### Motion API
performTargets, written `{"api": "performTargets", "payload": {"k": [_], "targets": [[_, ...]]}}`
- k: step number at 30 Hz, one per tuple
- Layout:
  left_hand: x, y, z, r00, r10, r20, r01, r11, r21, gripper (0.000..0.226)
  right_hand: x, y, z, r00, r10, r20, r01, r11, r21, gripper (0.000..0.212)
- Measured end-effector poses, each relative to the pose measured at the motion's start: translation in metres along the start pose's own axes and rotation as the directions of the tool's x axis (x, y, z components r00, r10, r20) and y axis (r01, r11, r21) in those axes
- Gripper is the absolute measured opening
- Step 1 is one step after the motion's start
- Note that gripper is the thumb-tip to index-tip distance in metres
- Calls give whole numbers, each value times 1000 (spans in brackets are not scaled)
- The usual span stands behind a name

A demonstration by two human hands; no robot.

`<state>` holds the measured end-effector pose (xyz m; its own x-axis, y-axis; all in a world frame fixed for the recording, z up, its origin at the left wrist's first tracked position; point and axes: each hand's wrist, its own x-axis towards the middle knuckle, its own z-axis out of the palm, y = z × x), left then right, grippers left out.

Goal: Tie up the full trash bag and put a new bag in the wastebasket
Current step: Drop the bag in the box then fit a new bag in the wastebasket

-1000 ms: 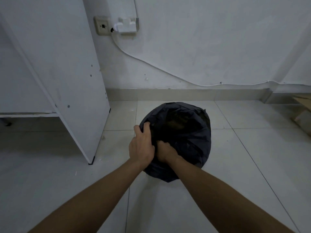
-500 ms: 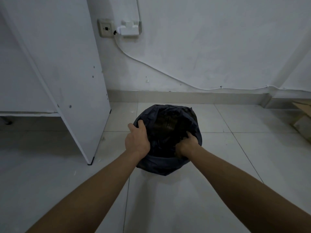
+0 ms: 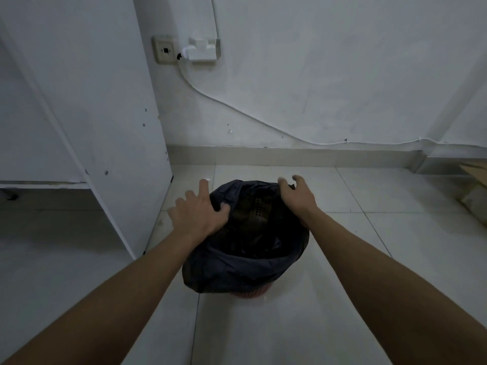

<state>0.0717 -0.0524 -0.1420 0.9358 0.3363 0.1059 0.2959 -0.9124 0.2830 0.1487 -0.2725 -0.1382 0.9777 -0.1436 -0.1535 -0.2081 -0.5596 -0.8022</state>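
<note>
Looking down through the head view at a wastebasket (image 3: 250, 293) on the tiled floor (image 3: 263, 335), close to the white wall (image 3: 329, 75) and just right of a white cabinet panel (image 3: 105, 106). Lined with a dark trash bag (image 3: 237, 272), folded over the rim and hiding all but a reddish strip of the basket at the bottom; mouth open, dark contents inside hard to make out. Left hand (image 3: 200, 216) laid on the left rim of the bag, fingers (image 3: 203, 185) straight and spread beyond the edge, thumb dipping into the mouth, gripping nothing. Right hand (image 3: 299, 198) at the far right rim, fingers (image 3: 282, 183) curled and pinching the bag's edge, a scrap of dark film showing between them. Both forearms bare, reaching in from the bottom corners. On the wall above, a socket plate (image 3: 164, 50) with a white plug block (image 3: 203, 50) just beside it and a white cable (image 3: 237, 109) running down and rightward. At the right edge, part of a cardboard box (image 3: 474, 175) on the floor.
</note>
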Motion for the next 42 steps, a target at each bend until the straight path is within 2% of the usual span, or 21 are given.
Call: {"api": "performTargets", "payload": {"k": [1,3,4,6,8,10,12,15,17,19,21,24,27,29,31,34,36,38,40,42], "targets": [[5,-1,0,999,-38,3,38,998,-43,66,4,-1,-1,994,84,73,-90,993,79,82],[16,-5,3,985,-125,116,154,946,-285,65,10,-4,-2,964,209,167,-237,956,172,85],[22,-7,6,964,-155,216,238,864,-445,67,13,-4,-2,952,248,182,-286,930,229,79],[31,-10,11,885,-123,448,424,611,-669,69,17,-1,-2,946,282,161,-322,876,358,51],[34,-15,15,778,-23,628,564,465,-682,72,19,3,-4,945,290,149,-326,844,426,21],[34,-19,18,727,-3,687,608,469,-641,79,20,10,-8,942,278,190,-335,822,460,11],[36,-21,22,787,-55,615,548,522,-654,71,20,17,-11,943,260,208,-327,839,435,18],[36,-18,27,897,-50,439,387,569,-726,41,18,27,-15,959,248,136,-280,904,325,25],[34,-16,29,941,-89,327,309,618,-723,36,18,29,-20,959,244,144,-276,919,281,26],[32,-19,30,952,-197,234,306,627,-716,35,16,30,-27,951,234,204,-278,934,223,24],[32,-24,29,932,-314,184,343,589,-732,34,13,31,-30,943,214,254,-262,949,175,19],[37,-30,25,888,-398,230,422,506,-752,48,8,29,-24,942,186,280,-264,926,271,22],[38,-30,20,882,-392,264,446,507,-738,51,1,21,-11,895,270,356,-398,845,358,41],[35,-26,15,872,-384,303,467,470,-749,52,-6,16,0,846,306,436,-489,773,405,39],[31,-25,10,848,-368,382,511,374,-774,50,-7,13,10,871,319,374,-482,702,524,25],[24,-28,-2,838,-307,452,525,222,-822,37,-4,14,19,918,381,105,-340,626,702,8],[14,-32,-6,846,-281,452,508,170,-844,31,-8,17,22,913,408,12,-265,571,777,21],[2,-33,-1,848,-249,468,504,102,-858,27,-18,22,24,919,394,22,-237,507,828,29],[-10,-31,10,849,-244,469,490,31,-871,25,-29,27,26,931,358,63,-244,487,839,20],[-17,-26,23,851,-284,442,463,6,-886,27,-39,28,26,927,353,127,-300,498,813,13]]}}
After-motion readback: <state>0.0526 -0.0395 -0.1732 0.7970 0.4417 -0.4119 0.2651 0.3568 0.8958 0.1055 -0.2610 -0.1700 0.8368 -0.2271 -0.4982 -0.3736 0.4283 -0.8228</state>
